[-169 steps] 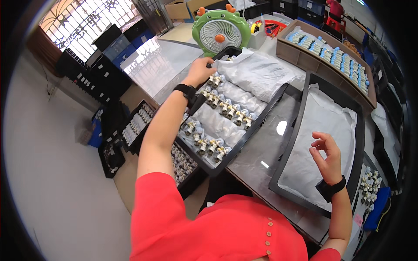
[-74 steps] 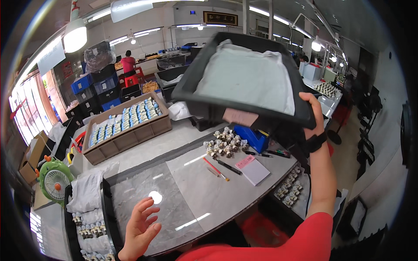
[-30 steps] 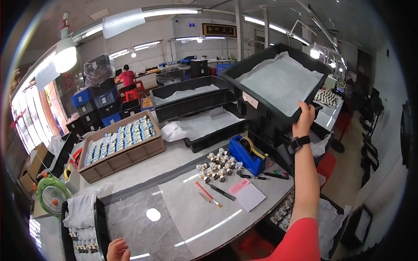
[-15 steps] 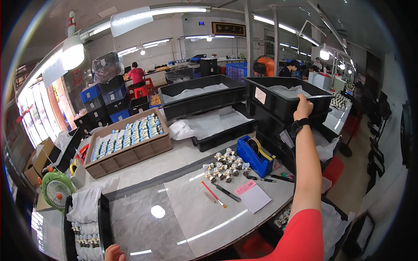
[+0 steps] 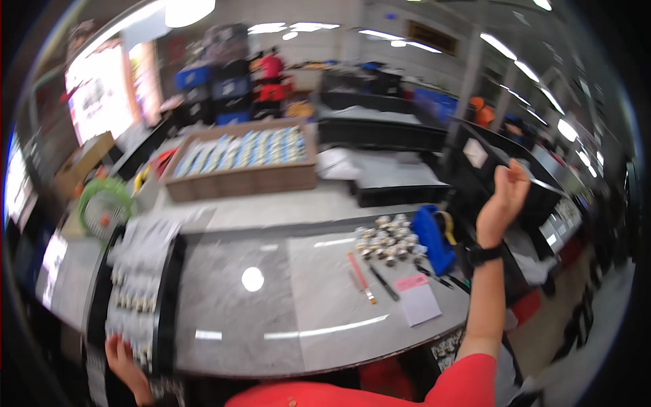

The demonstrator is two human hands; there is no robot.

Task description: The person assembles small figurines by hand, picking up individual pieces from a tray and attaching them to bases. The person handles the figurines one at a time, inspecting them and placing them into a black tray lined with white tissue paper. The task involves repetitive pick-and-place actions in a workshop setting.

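Black tray apparently just released behind tape dispenser; right hand loosely open; left hand, open, now at figurine tray, dispenser's far left.

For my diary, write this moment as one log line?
Right hand: near black bin | Left hand: near figurine tray | Contact: unclear, picture blurred

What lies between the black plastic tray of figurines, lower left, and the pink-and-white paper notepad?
The head view shows glossy grey tabletop, then a thin brownish stick, slim red brush and slim black pen.
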